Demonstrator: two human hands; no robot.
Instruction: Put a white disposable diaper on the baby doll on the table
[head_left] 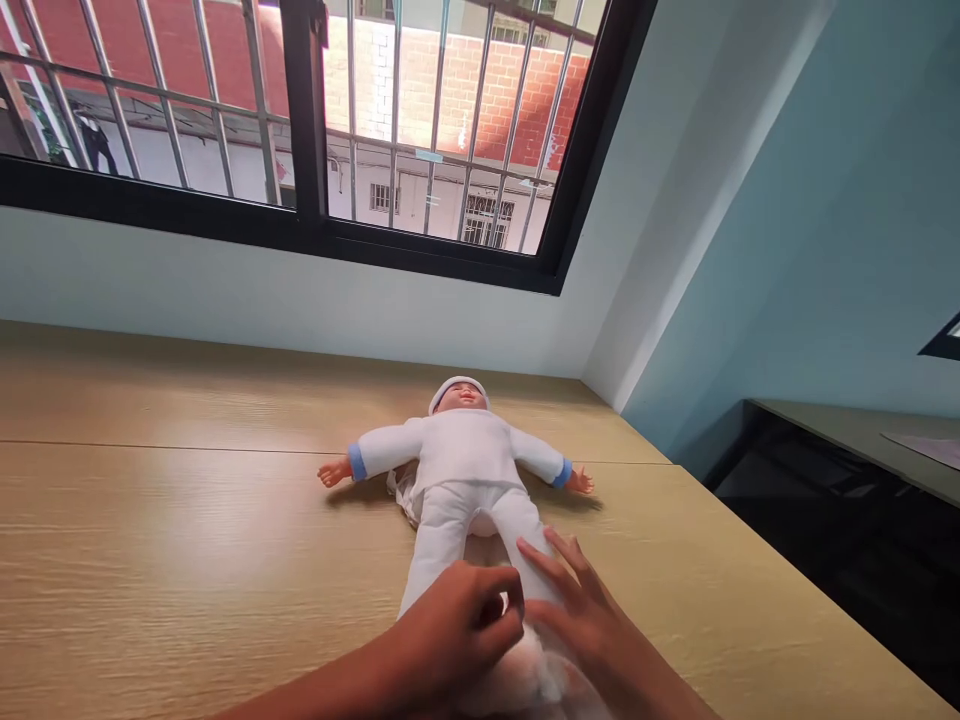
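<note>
- White-suited soft baby doll (461, 450) with blue cuffs and a white cap lies face up on the pale wooden desk (187, 560). Its arms are spread wide and its head points toward the black-framed barred window (307, 120).
- The left hand (457, 625) is curled at the lower end of one trouser leg, with its fingertips pinching the white cloth.
- The right hand (577, 610) lies flat and relaxed on the other leg, fingers stretched out, gripping nothing.
- Both hands nearly touch each other.
</note>
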